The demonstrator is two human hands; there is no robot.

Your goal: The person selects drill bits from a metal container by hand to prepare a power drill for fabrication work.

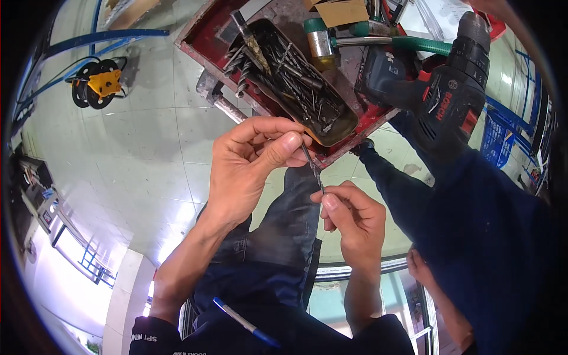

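Observation:
A thin dark drill bit [314,168] is held between my two hands, just in front of the red tray's near corner. My left hand [254,157] pinches its upper end between thumb and fingers. The lower end sits in the fingertips of my right hand [350,216]. Right above my hands, an open oblong case [345,131] full of many drill bits lies in the red tray [204,57]. Several larger bits stick out at the case's left side.
A black Bosch drill [444,97] is at the right, beside a co-worker in dark clothes [491,236]. A green-handled hammer [414,44] and a green-capped bottle [319,40] lie in the tray. A yellow cable reel [102,84] stands on the floor at the left.

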